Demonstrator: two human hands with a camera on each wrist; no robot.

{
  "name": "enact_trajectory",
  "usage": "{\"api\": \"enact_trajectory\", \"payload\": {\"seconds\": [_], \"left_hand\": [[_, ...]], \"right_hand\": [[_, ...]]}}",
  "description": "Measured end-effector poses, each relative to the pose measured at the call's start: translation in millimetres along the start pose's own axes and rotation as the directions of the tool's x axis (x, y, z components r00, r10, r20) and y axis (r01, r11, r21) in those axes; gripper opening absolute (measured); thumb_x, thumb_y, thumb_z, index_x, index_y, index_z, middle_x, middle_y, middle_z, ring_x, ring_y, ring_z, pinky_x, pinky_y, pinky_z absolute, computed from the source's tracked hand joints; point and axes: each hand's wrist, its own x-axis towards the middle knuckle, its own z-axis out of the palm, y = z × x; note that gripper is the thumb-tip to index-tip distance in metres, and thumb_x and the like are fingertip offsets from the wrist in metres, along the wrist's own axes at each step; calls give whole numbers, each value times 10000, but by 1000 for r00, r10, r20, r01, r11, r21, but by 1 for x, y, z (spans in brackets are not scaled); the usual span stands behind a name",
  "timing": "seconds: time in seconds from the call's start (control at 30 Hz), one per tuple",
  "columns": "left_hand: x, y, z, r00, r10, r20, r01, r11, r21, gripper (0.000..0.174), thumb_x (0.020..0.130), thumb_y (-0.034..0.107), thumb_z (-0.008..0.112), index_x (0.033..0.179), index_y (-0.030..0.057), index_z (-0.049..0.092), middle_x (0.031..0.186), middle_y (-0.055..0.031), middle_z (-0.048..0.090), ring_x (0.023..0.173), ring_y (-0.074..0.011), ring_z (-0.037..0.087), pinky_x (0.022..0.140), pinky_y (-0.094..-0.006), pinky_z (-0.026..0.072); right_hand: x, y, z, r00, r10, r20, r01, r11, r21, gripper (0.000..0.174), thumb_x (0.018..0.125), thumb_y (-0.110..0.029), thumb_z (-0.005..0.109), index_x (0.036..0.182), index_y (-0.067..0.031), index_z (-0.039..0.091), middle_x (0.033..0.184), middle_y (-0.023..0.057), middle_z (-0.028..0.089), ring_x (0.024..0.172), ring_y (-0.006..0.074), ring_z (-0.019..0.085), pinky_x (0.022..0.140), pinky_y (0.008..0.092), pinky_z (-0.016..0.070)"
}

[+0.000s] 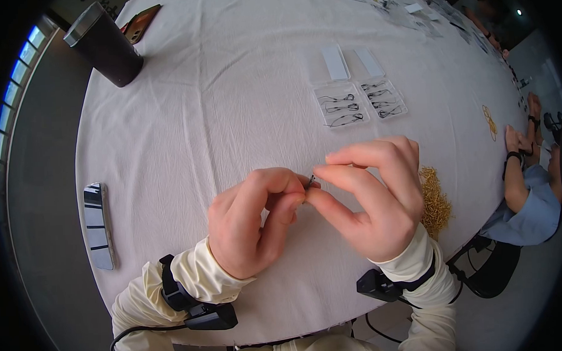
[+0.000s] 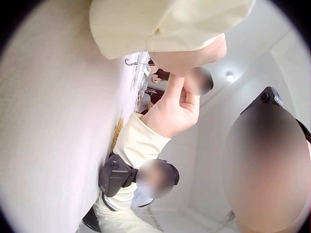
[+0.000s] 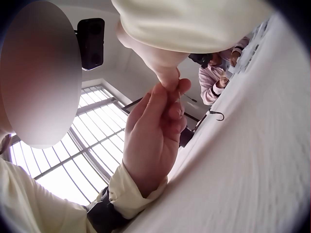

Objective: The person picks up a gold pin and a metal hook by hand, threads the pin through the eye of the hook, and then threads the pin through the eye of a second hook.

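Note:
Both hands meet over the white cloth in the head view. A small dark fish hook (image 2: 130,62) sticks out past the fingers in both wrist views, its curved end showing. My left hand (image 1: 251,220) pinches it between thumb and forefinger. My right hand (image 1: 374,197) comes from the other side, its thumb against the left fingertips and its forefinger tip close above the dark piece. The fingers hide much of that piece. A heap of gold-coloured small pieces (image 1: 435,198) lies beside the right hand.
Ahead stand two clear boxes, a left box (image 1: 320,95) and a right box (image 1: 404,107), holding dark looped pieces. A dark tumbler (image 1: 106,51) stands at the far left, above a phone (image 1: 100,228). Another person (image 1: 529,204) sits at the right edge near a yellow bundle (image 1: 489,122).

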Motion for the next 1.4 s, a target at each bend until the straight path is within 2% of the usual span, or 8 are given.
{"api": "enact_trajectory", "payload": {"seconds": [0.23, 0.3, 0.4, 0.6, 1.0, 1.23, 1.3, 1.4], "left_hand": [[0, 2, -1, 998, -59, 21, 60, 996, -69, 82, 945, -45, 591, 1013, -15, 555, 892, -117, 694, 623, -139, 635, 581, -253, 524], [-1, 1, 0, 993, -110, 37, 115, 975, -190, 52, 969, -34, 561, 1019, -21, 549, 900, -119, 688, 640, -112, 623, 592, -248, 519], [-1, 5, -2, 979, -189, 72, 202, 947, -252, 45, 1006, -1, 521, 1039, -26, 537, 910, -116, 682, 653, -91, 600, 591, -234, 501], [1, 5, 0, 936, -343, 83, 338, 805, -488, 88, 1042, 53, 496, 1064, -28, 519, 918, -92, 672, 648, -66, 549, 568, -205, 450], [0, 2, -2, 949, -287, 127, 314, 862, -397, 83, 1037, 40, 497, 1063, -34, 524, 879, -91, 670, 649, -72, 575, 579, -209, 470], [0, 1, 0, 952, -291, 93, 305, 896, -324, 81, 1034, 40, 499, 1051, -31, 533, 839, -73, 666, 625, -67, 568, 566, -209, 464], [-1, -3, 3, 954, -291, 70, 298, 906, -301, 170, 1065, 162, 465, 1036, 0, 507, 878, -79, 667, 557, -30, 488, 489, -174, 387], [1, -1, 4, 941, -328, 79, 334, 872, -358, 172, 1066, 167, 473, 1039, 1, 512, 882, -75, 664, 556, -30, 484, 486, -177, 385]], "right_hand": [[-4, 11, 7, 985, 161, 69, -171, 969, 180, 310, 629, -142, 885, 891, -106, 722, 938, -3, 669, 772, 189, 578, 745, 321, 425], [-8, 16, 9, 948, 239, 210, -307, 860, 409, 273, 683, -140, 887, 893, -89, 720, 898, 26, 681, 724, 177, 579, 688, 297, 444], [-9, 16, 12, 919, 311, 241, -393, 758, 520, 242, 729, -133, 879, 897, -70, 716, 855, 33, 689, 697, 149, 575, 645, 275, 445], [-9, 22, 12, 861, 346, 372, -508, 609, 609, 128, 852, -122, 761, 952, -51, 723, 883, 9, 714, 759, 94, 592, 676, 256, 420], [-10, 17, 12, 729, 415, 545, -683, 384, 621, 92, 886, -139, 712, 935, -63, 727, 829, -23, 726, 767, 70, 599, 718, 266, 378], [-10, 18, 13, 773, 407, 486, -634, 468, 616, 73, 860, -106, 733, 900, -44, 723, 813, -5, 709, 750, 78, 595, 702, 262, 401], [-9, 18, 12, 800, 391, 454, -599, 534, 596, 61, 856, -76, 733, 882, -23, 718, 826, 16, 701, 745, 89, 596, 684, 260, 428], [-7, 17, 11, 826, 377, 419, -563, 578, 591, 48, 855, -48, 728, 876, -8, 713, 827, 29, 688, 736, 104, 595, 675, 262, 449]]}}
